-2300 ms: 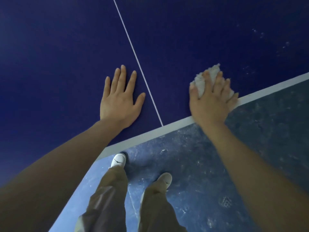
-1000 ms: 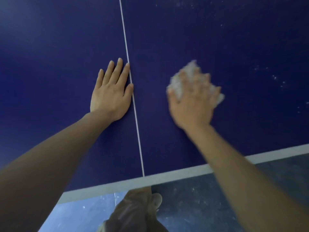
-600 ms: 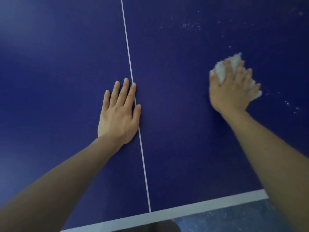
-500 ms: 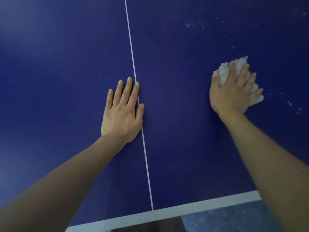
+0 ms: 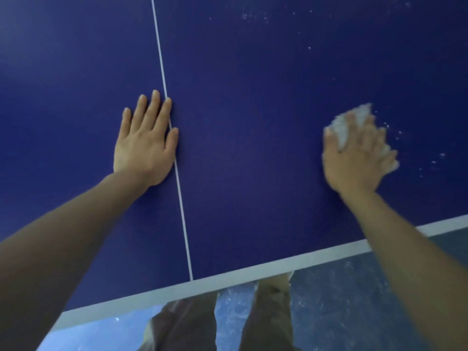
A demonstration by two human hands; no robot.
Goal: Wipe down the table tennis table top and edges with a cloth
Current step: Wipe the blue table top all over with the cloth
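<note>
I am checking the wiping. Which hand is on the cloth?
The right hand, pressing the white cloth; the left hand lies flat on bare table.

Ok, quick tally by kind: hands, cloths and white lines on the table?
Bare hands: 2, left hand flat, right hand on the cloth
Crumpled white cloth: 1
White painted lines: 2, thin centre line, broad edge line
Total: 5

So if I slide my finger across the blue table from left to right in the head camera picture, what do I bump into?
Left hand lying flat on the table → thin white centre line → right hand pressing the white cloth → small white specks.
</note>
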